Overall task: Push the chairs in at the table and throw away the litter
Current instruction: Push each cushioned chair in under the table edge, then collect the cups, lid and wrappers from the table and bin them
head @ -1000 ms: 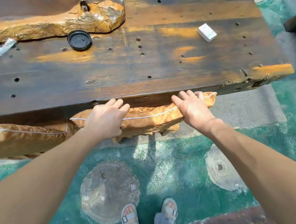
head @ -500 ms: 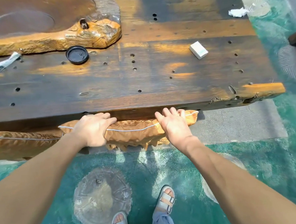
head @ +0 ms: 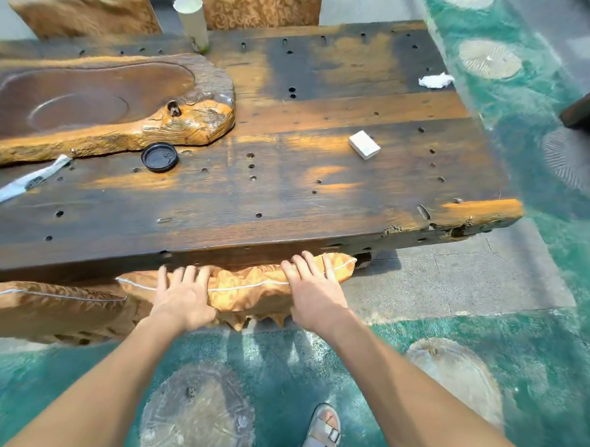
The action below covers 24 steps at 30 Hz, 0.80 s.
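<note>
A chair with an orange-gold cushioned back (head: 249, 290) stands tight against the near edge of the dark wooden table (head: 285, 203). My left hand (head: 183, 294) and my right hand (head: 312, 287) both lie flat on top of that chair back, fingers spread toward the table. Litter lies on the tabletop: a black lid (head: 159, 157), a white and grey wrapper (head: 25, 181), a small white box (head: 364, 145), a crumpled white tissue (head: 436, 80) and a tall paper cup (head: 192, 22).
A second cushioned chair (head: 52, 308) stands to the left of mine. Two more chair backs (head: 261, 6) stand at the table's far side. A carved wooden tea tray (head: 92, 107) covers the table's left part. Dark wooden furniture (head: 585, 109) stands on the green floor at right.
The chair has slid further under the table edge. My fingers have flattened out on its back, and my view has tilted up to show the far side of the table.
</note>
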{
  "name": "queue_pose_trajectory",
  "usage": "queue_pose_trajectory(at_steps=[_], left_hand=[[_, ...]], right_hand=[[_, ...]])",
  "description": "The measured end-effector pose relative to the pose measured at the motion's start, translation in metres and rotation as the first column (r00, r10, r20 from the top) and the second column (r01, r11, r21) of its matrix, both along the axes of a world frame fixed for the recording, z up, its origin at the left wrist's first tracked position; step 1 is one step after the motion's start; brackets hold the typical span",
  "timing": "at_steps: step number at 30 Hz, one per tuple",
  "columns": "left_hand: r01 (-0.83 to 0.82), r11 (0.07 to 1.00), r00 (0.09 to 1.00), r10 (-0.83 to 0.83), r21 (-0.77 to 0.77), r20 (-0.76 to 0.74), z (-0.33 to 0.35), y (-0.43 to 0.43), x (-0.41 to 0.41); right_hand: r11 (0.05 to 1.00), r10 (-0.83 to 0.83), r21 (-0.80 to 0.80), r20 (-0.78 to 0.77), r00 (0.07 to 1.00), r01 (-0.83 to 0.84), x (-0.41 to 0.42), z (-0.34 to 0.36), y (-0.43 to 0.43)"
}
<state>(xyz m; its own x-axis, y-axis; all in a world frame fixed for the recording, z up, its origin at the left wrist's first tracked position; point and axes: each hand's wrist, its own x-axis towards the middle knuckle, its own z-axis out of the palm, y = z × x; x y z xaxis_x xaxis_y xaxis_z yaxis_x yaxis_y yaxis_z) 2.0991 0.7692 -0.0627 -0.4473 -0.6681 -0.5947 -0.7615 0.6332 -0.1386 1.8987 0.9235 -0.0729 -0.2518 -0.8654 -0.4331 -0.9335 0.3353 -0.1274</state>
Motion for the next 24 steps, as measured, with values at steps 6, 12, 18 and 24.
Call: queue_pose_trajectory(at_steps=[6, 12, 18, 24], left_hand=[[-0.065, 0.986, 0.996, 0.073, 0.152, -0.047, 0.017, 0.011, 0.003], [-0.09, 0.937, 0.982, 0.14, 0.339, -0.128, 0.035, -0.013, 0.006], [-0.11, 0.876, 0.896, 0.292, 0.47, -0.334, 0.051, -0.04, 0.028], [-0.396, 0.849, 0.685, 0.526, 0.349, -0.503, 0.081, -0.082, 0.094]], right_hand=[[0.998, -0.023, 0.061, 0.087, 0.996, 0.018, -0.013, 0.013, 0.019], [0.983, -0.105, 0.164, 0.175, 0.979, 0.076, -0.02, 0.036, -0.004], [0.933, -0.152, 0.335, 0.025, 0.988, 0.135, -0.002, 0.057, -0.062], [0.989, -0.111, 0.117, 0.157, 0.981, 0.093, 0.045, 0.067, -0.151]])
